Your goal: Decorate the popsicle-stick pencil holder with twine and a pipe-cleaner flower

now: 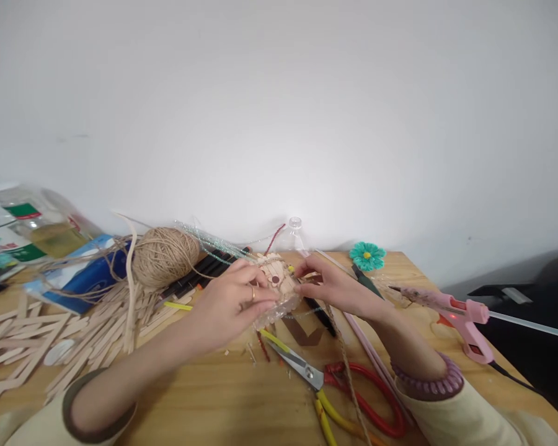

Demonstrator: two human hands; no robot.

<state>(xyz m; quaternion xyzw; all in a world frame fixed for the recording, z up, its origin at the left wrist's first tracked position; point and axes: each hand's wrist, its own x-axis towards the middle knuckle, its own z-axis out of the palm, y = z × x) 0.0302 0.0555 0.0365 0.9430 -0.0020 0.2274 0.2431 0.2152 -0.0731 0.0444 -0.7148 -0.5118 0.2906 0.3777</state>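
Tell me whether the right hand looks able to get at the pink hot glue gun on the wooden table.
Probably yes. The right hand is pinching the small stick-built craft piece, but the pink hot glue gun lies to its right on the wooden table with nothing standing between them.

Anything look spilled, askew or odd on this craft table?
Yes: wooden craft sticks lie scattered loosely across the table's left side, and frayed twine strands spill from the twine ball. Both hands, left and right, hold a small stick piece.
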